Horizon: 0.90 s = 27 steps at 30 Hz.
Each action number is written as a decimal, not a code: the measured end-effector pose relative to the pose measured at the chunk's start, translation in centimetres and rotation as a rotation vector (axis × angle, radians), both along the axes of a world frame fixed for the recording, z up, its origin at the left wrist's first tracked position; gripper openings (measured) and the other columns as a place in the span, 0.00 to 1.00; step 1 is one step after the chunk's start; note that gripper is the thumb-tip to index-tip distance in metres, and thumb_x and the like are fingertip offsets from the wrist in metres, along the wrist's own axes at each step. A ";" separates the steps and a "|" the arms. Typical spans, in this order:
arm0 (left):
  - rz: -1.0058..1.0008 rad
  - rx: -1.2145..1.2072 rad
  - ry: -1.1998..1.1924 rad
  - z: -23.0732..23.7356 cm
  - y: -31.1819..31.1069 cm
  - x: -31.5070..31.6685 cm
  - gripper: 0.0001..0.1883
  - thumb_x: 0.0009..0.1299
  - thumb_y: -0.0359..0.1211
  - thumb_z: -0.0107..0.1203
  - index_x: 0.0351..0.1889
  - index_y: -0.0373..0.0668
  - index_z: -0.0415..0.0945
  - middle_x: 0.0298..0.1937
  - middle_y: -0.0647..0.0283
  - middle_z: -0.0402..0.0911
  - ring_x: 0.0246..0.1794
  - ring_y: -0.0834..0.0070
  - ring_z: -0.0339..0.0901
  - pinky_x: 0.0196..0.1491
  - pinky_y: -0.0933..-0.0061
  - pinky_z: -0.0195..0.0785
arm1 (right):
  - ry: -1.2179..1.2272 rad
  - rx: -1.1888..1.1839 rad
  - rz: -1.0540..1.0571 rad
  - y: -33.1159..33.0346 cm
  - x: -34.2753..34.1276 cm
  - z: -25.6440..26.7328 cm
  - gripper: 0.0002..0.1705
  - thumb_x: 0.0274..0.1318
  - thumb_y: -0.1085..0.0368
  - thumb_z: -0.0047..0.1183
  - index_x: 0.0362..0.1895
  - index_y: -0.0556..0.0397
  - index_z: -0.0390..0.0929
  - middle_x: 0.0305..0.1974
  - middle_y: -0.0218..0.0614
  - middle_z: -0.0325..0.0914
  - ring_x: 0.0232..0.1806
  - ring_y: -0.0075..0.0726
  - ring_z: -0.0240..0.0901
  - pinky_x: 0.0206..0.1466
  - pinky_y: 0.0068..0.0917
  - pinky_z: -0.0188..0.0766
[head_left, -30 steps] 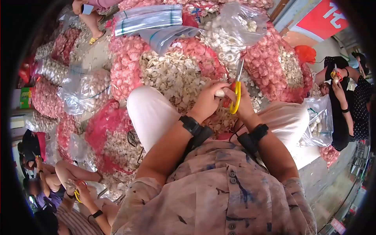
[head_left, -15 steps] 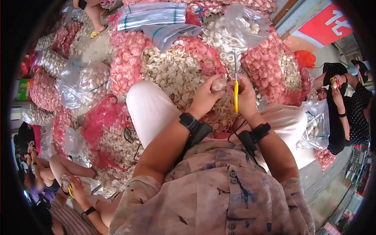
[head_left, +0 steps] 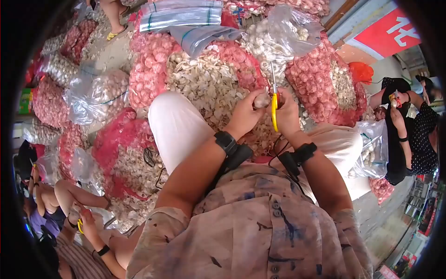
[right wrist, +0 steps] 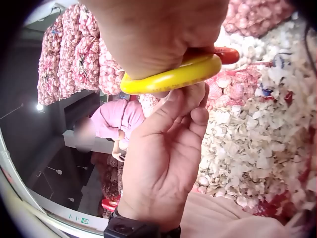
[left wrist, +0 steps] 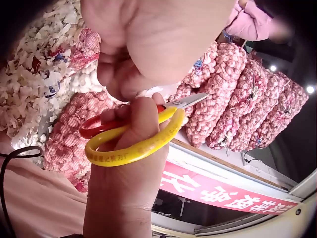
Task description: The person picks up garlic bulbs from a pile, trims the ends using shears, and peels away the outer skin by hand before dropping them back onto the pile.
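In the head view my left hand (head_left: pixel 244 114) holds a garlic bulb (head_left: pixel 262 100) between thumb and fingers. Right beside it, my right hand (head_left: pixel 288 114) grips scissors (head_left: pixel 274 112) with one yellow and one red handle, the blades pointing away from me. Seen from the left wrist, the right thumb passes through the handle loops, and the silver blades (left wrist: pixel 187 101) lie close together. The right wrist view has the left palm (right wrist: pixel 166 158) turned up below the yellow handle (right wrist: pixel 171 79), its fingertips partly hidden behind it.
Loose garlic skins (head_left: pixel 204 86) fill an opened red mesh sack between my knees. Full mesh sacks of garlic (head_left: pixel 148 76) and a clear bag of white bulbs (head_left: pixel 274 42) surround it. Folded plastic bags (head_left: pixel 181 16) lie beyond. Other people sit at both sides, one with scissors (head_left: pixel 80 226).
The left hand has turned and lifted slightly, showing more of the bulb. The scissors' spread handles have swung edge-on, and the blades now lean left toward the bulb.
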<state>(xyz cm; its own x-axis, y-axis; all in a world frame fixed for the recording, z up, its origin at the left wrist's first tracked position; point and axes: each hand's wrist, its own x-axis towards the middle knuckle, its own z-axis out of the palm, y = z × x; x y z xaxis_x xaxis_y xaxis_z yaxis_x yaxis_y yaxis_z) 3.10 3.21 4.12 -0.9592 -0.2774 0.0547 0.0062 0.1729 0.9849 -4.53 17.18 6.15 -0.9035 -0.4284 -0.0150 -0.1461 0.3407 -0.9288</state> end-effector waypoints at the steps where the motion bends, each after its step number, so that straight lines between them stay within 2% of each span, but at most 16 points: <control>1: -0.004 -0.005 0.000 -0.2 0.0 -0.1 0.25 0.65 0.22 0.59 0.62 0.40 0.70 0.51 0.59 0.81 0.51 0.75 0.78 0.54 0.74 0.70 | 0.000 0.002 0.002 -0.1 0.1 0.1 0.28 0.42 0.71 0.65 0.53 0.54 0.75 0.30 0.38 0.80 0.31 0.25 0.75 0.38 0.27 0.74; 4: -0.045 -0.006 -0.006 -0.5 0.0 -0.5 0.24 0.67 0.22 0.57 0.62 0.41 0.70 0.52 0.59 0.80 0.49 0.76 0.78 0.52 0.75 0.71 | -0.017 0.037 -0.014 0.1 -0.1 -0.3 0.26 0.44 0.72 0.65 0.51 0.56 0.76 0.30 0.37 0.81 0.31 0.24 0.75 0.38 0.26 0.74; 5: -0.044 -0.005 -0.006 -0.6 0.0 -0.4 0.24 0.67 0.22 0.57 0.62 0.41 0.70 0.52 0.59 0.80 0.49 0.76 0.78 0.52 0.75 0.71 | 0.026 0.018 -0.049 0.5 -0.6 -1.1 0.27 0.45 0.76 0.62 0.53 0.56 0.73 0.31 0.34 0.78 0.29 0.23 0.73 0.33 0.24 0.73; 6: -0.077 0.135 -0.027 -0.1 -0.1 -0.1 0.25 0.68 0.21 0.56 0.64 0.41 0.68 0.53 0.59 0.79 0.49 0.76 0.78 0.50 0.76 0.72 | 0.068 -0.001 -0.084 1.2 -1.2 -2.0 0.28 0.47 0.79 0.59 0.55 0.56 0.69 0.32 0.32 0.75 0.26 0.22 0.71 0.28 0.21 0.71; 7: -0.109 0.274 -0.047 0.2 -0.3 0.1 0.25 0.69 0.21 0.54 0.65 0.40 0.66 0.54 0.59 0.78 0.48 0.76 0.78 0.48 0.76 0.72 | 0.069 -0.001 -0.084 2.7 -2.2 -3.0 0.28 0.47 0.79 0.59 0.55 0.56 0.69 0.32 0.32 0.75 0.26 0.22 0.71 0.28 0.21 0.71; 9: -0.149 0.360 -0.053 0.6 -1.1 0.0 0.26 0.69 0.20 0.53 0.66 0.40 0.63 0.53 0.59 0.77 0.47 0.77 0.77 0.46 0.77 0.73 | 0.028 -0.043 -0.130 5.4 -4.3 -4.4 0.28 0.47 0.78 0.60 0.55 0.57 0.69 0.34 0.32 0.76 0.29 0.22 0.72 0.31 0.21 0.72; 10: -0.195 0.449 -0.062 0.4 -1.2 0.0 0.27 0.70 0.20 0.52 0.68 0.39 0.61 0.53 0.60 0.76 0.45 0.77 0.77 0.44 0.77 0.74 | 0.035 0.045 -0.096 5.6 -3.8 -2.9 0.26 0.50 0.78 0.58 0.55 0.56 0.68 0.37 0.32 0.77 0.34 0.22 0.74 0.36 0.20 0.73; 11: -0.198 0.454 -0.064 0.2 -0.9 0.0 0.27 0.70 0.20 0.52 0.68 0.39 0.61 0.53 0.60 0.76 0.45 0.77 0.77 0.44 0.77 0.74 | 0.033 0.050 -0.099 5.5 -3.1 -1.7 0.26 0.50 0.78 0.58 0.55 0.56 0.68 0.37 0.32 0.77 0.34 0.22 0.74 0.36 0.20 0.73; 13: -0.209 0.575 -0.051 -0.6 -0.2 -0.4 0.29 0.71 0.21 0.53 0.70 0.37 0.57 0.51 0.61 0.76 0.41 0.78 0.76 0.41 0.77 0.74 | 0.036 -0.132 0.018 4.0 -1.5 0.2 0.24 0.54 0.79 0.56 0.55 0.55 0.68 0.39 0.32 0.78 0.38 0.22 0.74 0.41 0.20 0.73; 14: -0.215 0.575 -0.051 -0.9 0.0 -0.6 0.29 0.71 0.21 0.53 0.70 0.37 0.57 0.51 0.61 0.76 0.41 0.78 0.76 0.41 0.77 0.74 | 0.052 -0.166 0.071 3.4 -1.1 0.5 0.22 0.57 0.78 0.57 0.55 0.55 0.69 0.41 0.33 0.78 0.42 0.22 0.75 0.45 0.20 0.72; 19: -0.254 0.505 -0.139 -0.3 -0.3 -0.3 0.24 0.70 0.21 0.55 0.64 0.36 0.65 0.51 0.61 0.77 0.41 0.79 0.77 0.42 0.77 0.74 | 0.114 -0.014 0.166 2.4 -0.7 0.0 0.21 0.57 0.76 0.59 0.55 0.57 0.70 0.40 0.32 0.80 0.41 0.23 0.76 0.45 0.22 0.74; 23: -0.236 0.349 -0.189 -0.5 0.0 -0.4 0.22 0.69 0.22 0.57 0.61 0.36 0.67 0.52 0.61 0.78 0.43 0.80 0.76 0.43 0.77 0.74 | 0.294 0.154 0.175 2.2 -0.7 0.8 0.22 0.54 0.72 0.63 0.53 0.56 0.72 0.32 0.38 0.80 0.34 0.30 0.78 0.39 0.27 0.75; 25: -0.163 0.046 0.050 -2.5 0.4 -0.7 0.23 0.69 0.23 0.57 0.62 0.36 0.67 0.52 0.62 0.78 0.44 0.80 0.76 0.45 0.76 0.72 | 0.349 0.208 0.172 2.0 -0.4 1.4 0.23 0.52 0.71 0.64 0.52 0.55 0.73 0.29 0.41 0.79 0.31 0.32 0.79 0.38 0.28 0.75; 27: -0.159 0.109 0.037 -3.0 0.7 -0.7 0.23 0.69 0.23 0.57 0.62 0.36 0.67 0.53 0.62 0.78 0.45 0.80 0.75 0.46 0.76 0.72 | 0.390 0.217 0.135 1.9 -0.2 1.0 0.23 0.49 0.71 0.64 0.51 0.54 0.74 0.26 0.44 0.77 0.28 0.38 0.77 0.36 0.32 0.74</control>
<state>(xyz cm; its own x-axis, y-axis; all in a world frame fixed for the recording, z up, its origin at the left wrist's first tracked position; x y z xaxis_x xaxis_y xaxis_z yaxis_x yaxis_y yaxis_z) 2.40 3.92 1.12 -0.9892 -0.1291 0.0688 0.0616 0.0590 0.9964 -4.70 19.07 7.15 -0.7956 -0.5674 0.2125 -0.5268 0.4746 -0.7052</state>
